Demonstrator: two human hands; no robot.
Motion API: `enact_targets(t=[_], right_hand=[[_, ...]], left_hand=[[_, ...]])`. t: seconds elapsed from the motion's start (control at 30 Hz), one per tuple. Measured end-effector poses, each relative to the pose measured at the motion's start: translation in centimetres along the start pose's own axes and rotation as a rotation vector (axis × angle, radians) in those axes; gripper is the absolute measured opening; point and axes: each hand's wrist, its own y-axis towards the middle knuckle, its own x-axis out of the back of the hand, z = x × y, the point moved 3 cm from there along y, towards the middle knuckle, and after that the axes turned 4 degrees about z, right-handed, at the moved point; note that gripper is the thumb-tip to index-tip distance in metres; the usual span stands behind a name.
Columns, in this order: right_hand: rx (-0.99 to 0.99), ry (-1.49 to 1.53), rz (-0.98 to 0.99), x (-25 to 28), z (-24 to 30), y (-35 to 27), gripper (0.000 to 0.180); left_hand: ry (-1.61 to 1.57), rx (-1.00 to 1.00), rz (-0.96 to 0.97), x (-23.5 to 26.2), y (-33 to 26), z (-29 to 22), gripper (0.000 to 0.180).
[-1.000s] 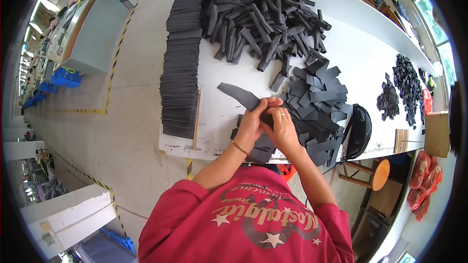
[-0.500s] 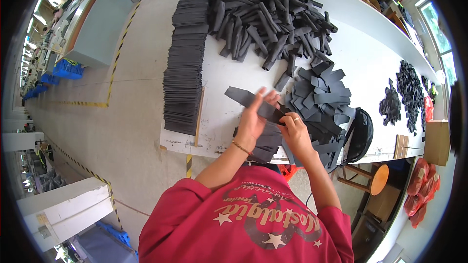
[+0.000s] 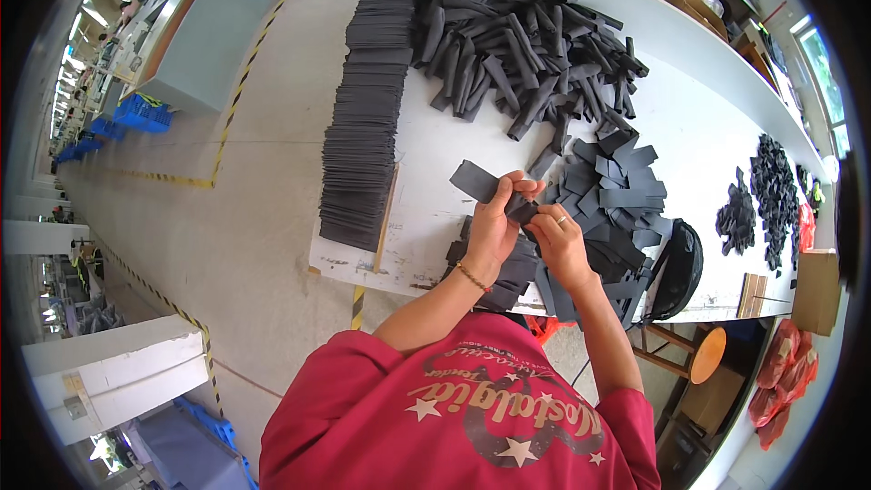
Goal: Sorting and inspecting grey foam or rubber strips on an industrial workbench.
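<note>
Above the front of the white table, a flat dark grey strip of fabric-like material is held between my two hands. My left hand is closed around its middle, and the far end sticks out past the thumb to the upper left. At the near end, the fingers of my right hand pinch it; their tips partly hide that end. Below my left wrist lies a bundle of similar strips. A loose heap of flat dark strips spreads just beyond and to the right of my right hand.
A long row of tightly stacked dark pieces runs along the table's left side. Rolled dark pieces are heaped at the back. A black bag sits at the front right edge, near a wooden stool. Small dark pieces lie far right.
The spread fingers of my left hand have closed around the strip. My right hand still pinches its near end. The whole view has shifted slightly.
</note>
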Motion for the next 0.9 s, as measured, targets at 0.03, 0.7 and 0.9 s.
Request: enact_targets(t=[0.03, 0.7, 0.9], right_hand=[[-0.006, 0.002, 0.007, -0.1, -0.1, 0.0, 0.022], [-0.155, 0.071, -0.025, -1.4, -1.0, 1.0, 0.014], [-0.711, 0.862, -0.439, -4.4, -1.6, 0.3, 0.012]], left_hand=[[-0.003, 0.003, 0.006, 0.1, 0.1, 0.0, 0.03], [0.042, -0.032, -0.023, 0.8, 1.5, -0.3, 0.034], [0.0, -0.092, -0.057, 0.6, 2.6, -2.2, 0.042]])
